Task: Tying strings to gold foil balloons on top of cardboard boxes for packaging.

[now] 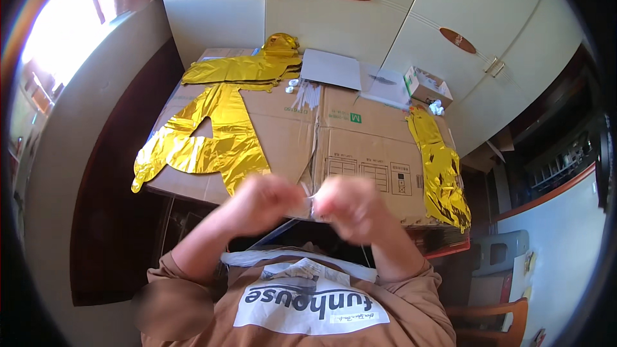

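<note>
Over the near edge of the cardboard, my left hand (265, 203) and my right hand (350, 208) are raised close together. Both are closed, with the fingers pinched and blurred by motion. A thin whitish piece (310, 197), too small and smeared to name, spans the gap between them. Just beyond my left hand lies a flat gold foil balloon (228, 130) shaped like the letter A. Behind it rests a stack of flat gold foil balloons (238, 69). Further crumpled gold foil (440, 170) covers the cardboard's right side.
Flattened cardboard (366, 148) covers the table. At the back are white sheets (331, 69), thin white straws (308, 97), small white bits (291, 85) and an open box (427, 85) beside white crumpled tissue (436, 108). Cream cabinets (347, 19) stand behind; a wooden chair (514, 321) is at lower right.
</note>
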Available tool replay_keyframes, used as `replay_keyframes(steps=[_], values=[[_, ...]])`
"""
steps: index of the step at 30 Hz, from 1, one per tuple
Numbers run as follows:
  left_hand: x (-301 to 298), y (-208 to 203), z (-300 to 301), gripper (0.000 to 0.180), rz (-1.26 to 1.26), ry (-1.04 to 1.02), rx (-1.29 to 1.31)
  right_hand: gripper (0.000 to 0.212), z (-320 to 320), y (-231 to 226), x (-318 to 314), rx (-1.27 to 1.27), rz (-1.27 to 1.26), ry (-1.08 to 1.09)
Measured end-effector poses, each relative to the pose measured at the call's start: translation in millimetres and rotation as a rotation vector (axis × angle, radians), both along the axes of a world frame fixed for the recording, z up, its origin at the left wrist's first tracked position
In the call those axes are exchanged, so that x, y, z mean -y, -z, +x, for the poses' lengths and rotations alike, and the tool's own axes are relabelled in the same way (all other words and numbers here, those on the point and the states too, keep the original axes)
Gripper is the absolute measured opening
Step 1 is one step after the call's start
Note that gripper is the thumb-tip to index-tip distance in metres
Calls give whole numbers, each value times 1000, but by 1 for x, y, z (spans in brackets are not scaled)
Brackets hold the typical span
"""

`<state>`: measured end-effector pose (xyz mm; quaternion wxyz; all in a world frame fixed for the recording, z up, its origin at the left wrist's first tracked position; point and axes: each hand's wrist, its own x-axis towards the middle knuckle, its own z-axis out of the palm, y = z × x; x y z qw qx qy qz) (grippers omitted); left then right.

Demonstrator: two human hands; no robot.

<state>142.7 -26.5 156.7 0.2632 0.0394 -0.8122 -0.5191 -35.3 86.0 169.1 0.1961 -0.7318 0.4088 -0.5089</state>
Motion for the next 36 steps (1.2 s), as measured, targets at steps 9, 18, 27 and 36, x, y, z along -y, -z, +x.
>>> replay_keyframes(steps=[9, 18, 27, 36], values=[[-10, 32, -2, 10, -89, -153, -32, 20, -12, -11, -1, 27, 120, 262], [9, 16, -12, 14, -673, -296, 477, 14, -5, -22, -10, -92, 195, -164], [8, 29, -6, 10, -241, -590, -155, 23, 2, 26, -5, -38, 268, -90], [0, 31, -8, 10, -163, -272, 55, 22, 5, 19, -5, -81, 69, 19]])
